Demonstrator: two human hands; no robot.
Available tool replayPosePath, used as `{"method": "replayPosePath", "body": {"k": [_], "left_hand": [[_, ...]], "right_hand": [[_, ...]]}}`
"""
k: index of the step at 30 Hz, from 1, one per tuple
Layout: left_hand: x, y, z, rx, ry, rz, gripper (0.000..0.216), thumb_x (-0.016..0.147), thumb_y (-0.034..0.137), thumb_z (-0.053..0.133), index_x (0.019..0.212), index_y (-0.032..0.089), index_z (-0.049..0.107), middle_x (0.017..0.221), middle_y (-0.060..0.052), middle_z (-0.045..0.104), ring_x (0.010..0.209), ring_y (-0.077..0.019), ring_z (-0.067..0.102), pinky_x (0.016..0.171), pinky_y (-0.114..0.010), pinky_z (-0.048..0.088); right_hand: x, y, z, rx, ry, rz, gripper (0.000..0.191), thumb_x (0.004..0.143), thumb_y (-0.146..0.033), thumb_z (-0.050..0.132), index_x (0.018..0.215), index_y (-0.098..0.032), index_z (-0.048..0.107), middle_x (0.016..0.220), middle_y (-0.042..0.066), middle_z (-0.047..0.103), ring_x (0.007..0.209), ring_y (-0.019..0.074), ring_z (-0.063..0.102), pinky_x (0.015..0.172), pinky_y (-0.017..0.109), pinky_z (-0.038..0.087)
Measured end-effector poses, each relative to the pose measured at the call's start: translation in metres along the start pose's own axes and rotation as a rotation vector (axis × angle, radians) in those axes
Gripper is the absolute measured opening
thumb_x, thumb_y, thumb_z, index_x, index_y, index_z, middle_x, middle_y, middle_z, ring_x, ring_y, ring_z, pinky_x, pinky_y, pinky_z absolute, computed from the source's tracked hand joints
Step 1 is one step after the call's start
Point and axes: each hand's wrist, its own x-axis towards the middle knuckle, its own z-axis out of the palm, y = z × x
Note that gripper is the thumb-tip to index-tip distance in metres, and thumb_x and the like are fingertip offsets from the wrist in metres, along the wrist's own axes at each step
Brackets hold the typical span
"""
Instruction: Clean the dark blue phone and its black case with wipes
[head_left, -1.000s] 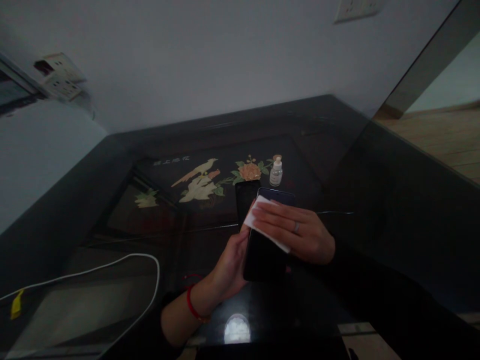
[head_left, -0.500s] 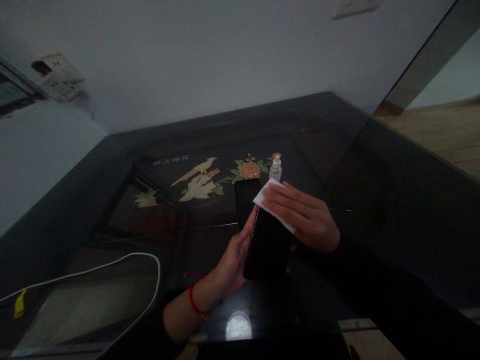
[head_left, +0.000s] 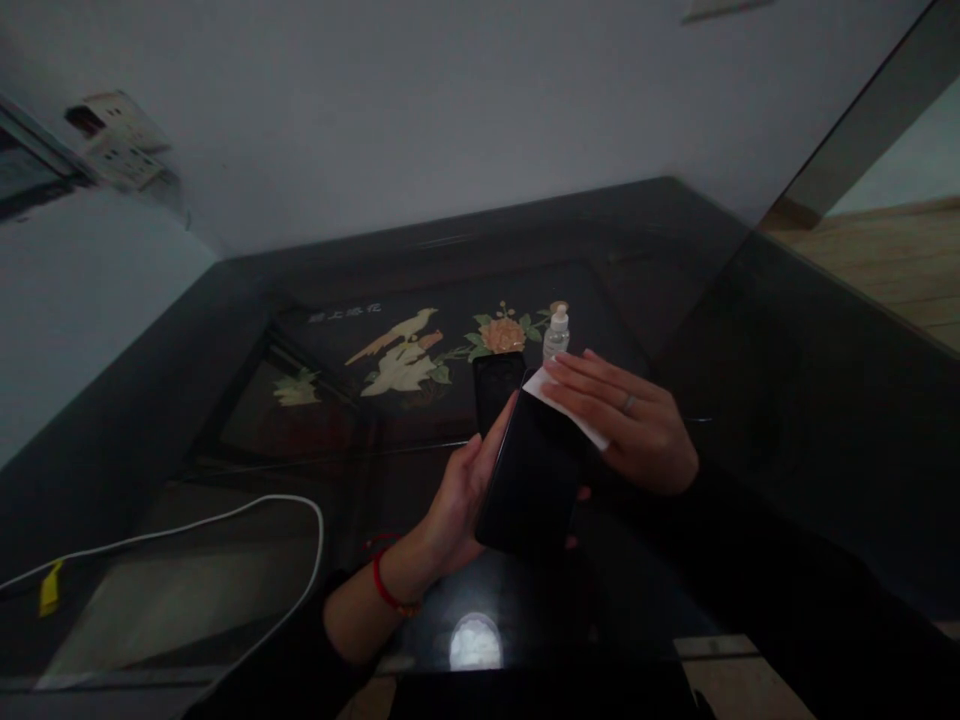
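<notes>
A black smartphone (head_left: pixel 531 480) lies tilted in my left hand (head_left: pixel 457 505), whose fingers wrap behind it and show at its right edge. My right hand (head_left: pixel 630 415) presses a white wipe (head_left: pixel 564 405) against the upper right of the phone's dark face, fingers together on top of it. Behind the phone, a black phone case (head_left: pixel 496 385) rests on the table, its lower part hidden by my left hand and the phone. Just beyond my right fingertips stands a small clear bottle (head_left: pixel 556 335) with a white dropper top.
The glossy dark table (head_left: pixel 420 245) carries an inlaid bird and flower picture (head_left: pixel 405 365). On the left runs a white cable (head_left: pixel 187 535) with a yellow tag (head_left: pixel 50 590). Wall sockets (head_left: pixel 124 140) hang at the upper left.
My right hand and the wipe have shifted slightly right across the top of the phone. The phone leans a little more in my left hand. The camera view has moved slightly.
</notes>
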Motion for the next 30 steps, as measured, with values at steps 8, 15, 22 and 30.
{"method": "replayPosePath", "body": {"k": [8,15,22,30], "left_hand": [[0.006,0.002,-0.004,-0.034,0.15,0.108,0.061,0.094,0.047,0.038,0.151,0.034,0.022,0.148,-0.007,0.044,0.12,-0.0283,0.055,0.102,-0.048,0.04],[0.002,0.009,-0.003,-0.043,-0.009,0.008,0.063,0.092,0.055,0.035,0.149,0.047,0.01,0.143,-0.007,0.05,0.105,-0.0343,0.063,0.078,-0.053,0.05],[0.005,0.009,-0.007,-0.08,0.135,0.102,0.058,0.095,0.047,0.033,0.15,0.029,0.029,0.102,-0.004,0.071,0.056,-0.0093,0.058,0.056,-0.021,0.044],[0.007,0.009,-0.005,-0.084,0.132,0.076,0.059,0.093,0.049,0.035,0.149,0.033,0.029,0.122,-0.006,0.065,0.07,-0.0136,0.064,0.072,-0.03,0.05]], "right_hand": [[0.002,-0.022,0.011,0.058,-0.17,-0.282,0.03,0.098,-0.014,0.04,0.117,-0.011,0.062,0.124,0.011,0.066,0.125,0.0215,0.055,0.111,0.048,0.039],[-0.001,-0.003,0.006,-0.061,-0.047,-0.028,0.037,0.094,-0.006,0.042,0.128,-0.012,0.056,0.128,0.015,0.063,0.129,0.0233,0.051,0.112,0.057,0.033],[0.002,-0.044,0.014,0.154,-0.199,-0.345,0.028,0.096,-0.013,0.044,0.116,-0.011,0.063,0.125,0.009,0.066,0.124,0.0211,0.056,0.115,0.052,0.031],[0.001,-0.036,0.013,0.11,-0.182,-0.219,0.03,0.095,-0.013,0.045,0.12,-0.011,0.061,0.127,0.012,0.064,0.127,0.0227,0.053,0.114,0.053,0.032]]}}
